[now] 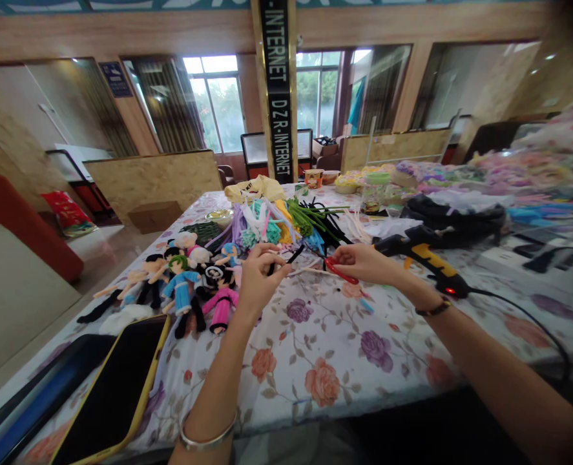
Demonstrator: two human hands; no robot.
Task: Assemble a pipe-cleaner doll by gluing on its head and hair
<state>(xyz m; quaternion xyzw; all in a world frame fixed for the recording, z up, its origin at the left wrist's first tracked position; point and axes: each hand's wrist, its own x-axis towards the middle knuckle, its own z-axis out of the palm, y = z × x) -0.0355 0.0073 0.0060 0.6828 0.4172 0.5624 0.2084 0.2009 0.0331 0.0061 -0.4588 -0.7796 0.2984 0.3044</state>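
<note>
My left hand (pixel 263 278) is closed on a short black pipe cleaner (pixel 296 254), whose fuzzy end sticks out to the right of the fingers. A pair of red-handled scissors (pixel 340 272) is in my right hand (pixel 361 263), with the blades toward the left hand and close to the black piece. Just beyond both hands lies a pile of pipe cleaners (pixel 261 223) in purple, white, teal, yellow, green and black. Left of my left hand are several small fuzzy dolls, among them one in a blue robe (pixel 182 290) and one in pink (pixel 221 303).
A yellow and black glue gun (pixel 429 258) with a lit red light lies by my right forearm, its cable trailing right. A phone in a yellow case (pixel 116 381) is at the near left. Bags and colourful bundles (pixel 528 171) crowd the far right of the flowered tablecloth (pixel 310 349).
</note>
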